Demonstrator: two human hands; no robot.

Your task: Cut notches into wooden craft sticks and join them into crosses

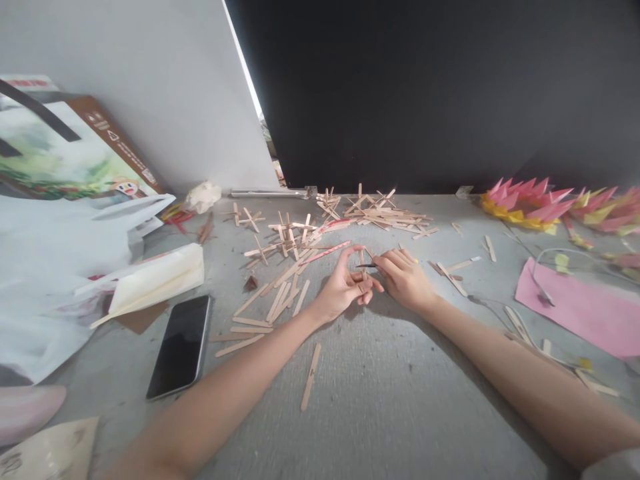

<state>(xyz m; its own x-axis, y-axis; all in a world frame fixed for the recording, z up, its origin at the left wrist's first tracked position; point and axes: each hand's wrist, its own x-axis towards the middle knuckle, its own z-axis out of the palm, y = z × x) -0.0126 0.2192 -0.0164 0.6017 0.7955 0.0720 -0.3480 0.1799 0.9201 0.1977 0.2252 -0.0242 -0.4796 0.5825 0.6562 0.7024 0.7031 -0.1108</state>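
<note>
My left hand (344,288) pinches a wooden craft stick (361,257) upright between thumb and fingers. Held in my right hand (406,279) is a thin tool with a dark pointed blade (367,266), which crosses the stick. The closed fingers hide most of its handle, so its exact kind is unclear. Just beyond both hands lies a loose pile of craft sticks (385,217), some joined into crosses. More loose sticks (277,303) are scattered left of my left hand, and a single stick (311,377) rests on the grey surface nearer to me.
A phone (179,347) lies at left, near a white plastic bag (55,260) and a printed bag (75,147). Pink-and-yellow folded paper pieces (525,203) stand at back right. A pink sheet (580,310) and a cable (545,293) lie at right. A dark panel (450,93) rises behind.
</note>
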